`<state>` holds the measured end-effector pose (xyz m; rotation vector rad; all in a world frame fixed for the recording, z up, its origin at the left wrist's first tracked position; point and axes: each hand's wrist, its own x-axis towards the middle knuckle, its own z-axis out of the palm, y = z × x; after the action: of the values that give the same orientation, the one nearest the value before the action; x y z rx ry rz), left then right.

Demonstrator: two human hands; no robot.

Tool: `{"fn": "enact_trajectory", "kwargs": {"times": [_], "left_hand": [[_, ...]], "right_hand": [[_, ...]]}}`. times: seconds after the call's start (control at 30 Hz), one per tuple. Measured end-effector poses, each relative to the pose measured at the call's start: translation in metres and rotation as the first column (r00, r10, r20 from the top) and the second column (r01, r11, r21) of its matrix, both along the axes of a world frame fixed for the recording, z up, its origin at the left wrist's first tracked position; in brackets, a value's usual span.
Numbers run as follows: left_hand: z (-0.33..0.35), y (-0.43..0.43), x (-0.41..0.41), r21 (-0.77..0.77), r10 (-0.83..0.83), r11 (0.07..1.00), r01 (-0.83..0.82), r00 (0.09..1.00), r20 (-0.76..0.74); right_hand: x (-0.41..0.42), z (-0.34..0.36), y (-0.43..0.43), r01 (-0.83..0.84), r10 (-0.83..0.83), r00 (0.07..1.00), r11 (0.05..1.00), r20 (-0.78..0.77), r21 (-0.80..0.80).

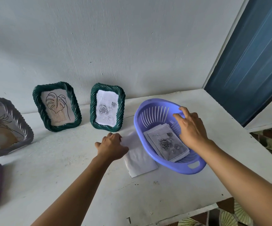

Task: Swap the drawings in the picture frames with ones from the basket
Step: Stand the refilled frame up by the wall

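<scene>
Purple plastic meets the right fingertips (183, 110): spread wide, they touch the far rim of the basket (195, 170), with the right hand (191, 128) over the rose drawings (166, 143) stacked inside. Fingers of the left hand (111, 145) curl down onto the edge of a sheet (140, 162) on the table (66, 168) just beside the basket; whether they pinch it I cannot tell. A leaf frame (57, 106) and a rose frame (107, 106), both green, stand by the wall, and a grey frame (6, 126) is further left

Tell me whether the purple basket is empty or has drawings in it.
Not empty. A stack of sheets lies inside the purple basket, the top one a grey rose drawing.
</scene>
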<state>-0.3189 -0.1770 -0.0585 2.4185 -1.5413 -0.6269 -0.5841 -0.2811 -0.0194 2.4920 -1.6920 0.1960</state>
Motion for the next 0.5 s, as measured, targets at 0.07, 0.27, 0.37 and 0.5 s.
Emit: {"fn": "enact_trajectory", "kwargs": {"times": [0.07, 0.27, 0.37, 0.5], "left_hand": [[0.003, 0.001, -0.005, 0.005, 0.014, 1.000, -0.014, 1.000, -0.003], [-0.003, 0.018, -0.018, -0.166, 0.034, 0.985, -0.041, 0.998, -0.048], [-0.006, 0.026, -0.018, -0.281, 0.037, 0.956, -0.084, 0.985, -0.170], [0.001, 0.035, -0.011, -0.332, 0.087, 0.908, -0.253, 0.892, -0.443]], "right_hand": [[0.001, -0.001, 0.000, -0.002, 0.002, 1.000, 1.000, 0.002, 0.002], [-0.001, 0.000, -0.001, 0.019, -0.019, 1.000, 1.000, 0.016, 0.001], [0.001, 0.000, -0.001, 0.021, -0.021, 1.000, 1.000, 0.018, 0.018], [0.002, 0.001, -0.001, 0.029, -0.029, 1.000, 0.999, -0.001, 0.034]]}}
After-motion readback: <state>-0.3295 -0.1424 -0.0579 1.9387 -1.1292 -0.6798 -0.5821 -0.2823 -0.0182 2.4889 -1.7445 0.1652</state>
